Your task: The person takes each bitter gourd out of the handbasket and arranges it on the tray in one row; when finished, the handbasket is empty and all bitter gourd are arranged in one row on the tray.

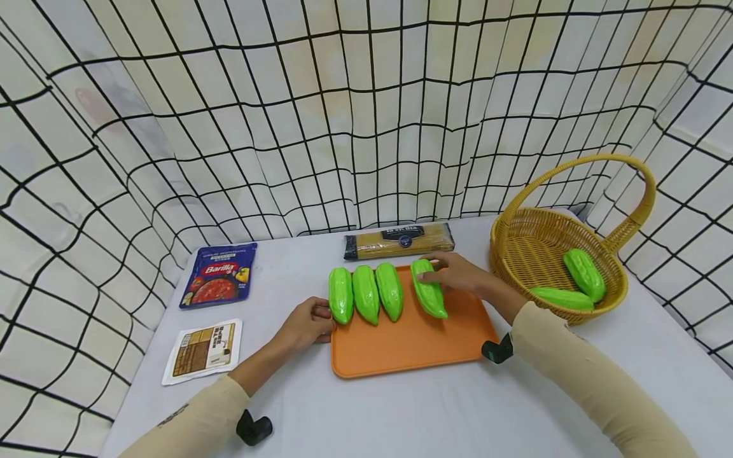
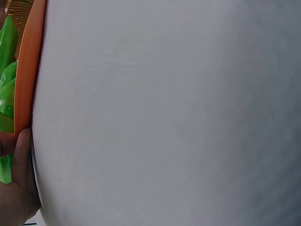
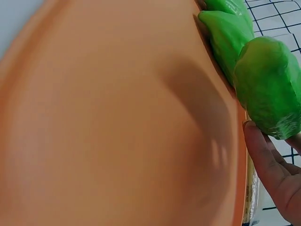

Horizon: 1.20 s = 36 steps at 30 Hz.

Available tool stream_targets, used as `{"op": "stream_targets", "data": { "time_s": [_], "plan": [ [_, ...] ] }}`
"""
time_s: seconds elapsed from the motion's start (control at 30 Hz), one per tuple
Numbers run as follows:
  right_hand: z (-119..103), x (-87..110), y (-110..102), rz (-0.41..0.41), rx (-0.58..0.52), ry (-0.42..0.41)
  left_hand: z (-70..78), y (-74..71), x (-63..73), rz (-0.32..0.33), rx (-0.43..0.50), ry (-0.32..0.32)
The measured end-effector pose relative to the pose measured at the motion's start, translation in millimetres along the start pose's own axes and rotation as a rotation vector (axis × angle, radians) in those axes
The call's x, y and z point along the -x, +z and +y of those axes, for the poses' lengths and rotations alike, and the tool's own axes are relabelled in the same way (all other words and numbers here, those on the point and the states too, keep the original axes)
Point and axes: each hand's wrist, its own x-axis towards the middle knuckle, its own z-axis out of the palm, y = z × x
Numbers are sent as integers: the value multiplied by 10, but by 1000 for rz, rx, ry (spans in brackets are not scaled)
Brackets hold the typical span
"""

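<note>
My right hand (image 1: pixel 455 272) grips a shiny green ridged gourd-like vegetable (image 1: pixel 428 294) by its upper part, over the right half of an orange tray (image 1: pixel 389 350). In the right wrist view the held green gourd (image 3: pixel 268 84) throws a shadow on the tray. Three similar green gourds (image 1: pixel 366 294) lie side by side along the tray's left part, pointed ends toward me. At the tray's left edge, my left hand (image 1: pixel 309 323) pinches the rim between thumb and fingers, as the left wrist view shows with the thumb (image 2: pixel 6 143) on the inner side.
A yellow wicker basket (image 1: pixel 515 254) with a tall handle stands at the right, holding two more green gourds (image 1: pixel 584 275). Behind the tray lies a spaghetti pack (image 1: pixel 401 242). At the left are a blue Barilla pouch (image 1: pixel 219 277) and a brown-and-white packet (image 1: pixel 203 352). Netted white cloth surrounds the table.
</note>
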Motion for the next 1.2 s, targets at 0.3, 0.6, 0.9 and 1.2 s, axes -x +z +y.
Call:
{"op": "stream_targets", "data": {
  "time_s": [0.3, 0.6, 0.9, 1.2],
  "plan": [
    [-31, -83, 25, 9, 20, 11, -8, 1, 3, 2, 11, 3],
    [-40, -204, 50, 12, 77, 24, -9, -9, 3, -2, -2, -2],
    [-58, -243, 90, -2, 64, 23, -5, -6, 6, -5, -2, 4],
    [-78, -293, 126, 10, 79, 39, -11, -2, 1, 0, -4, 0]
  ]
}}
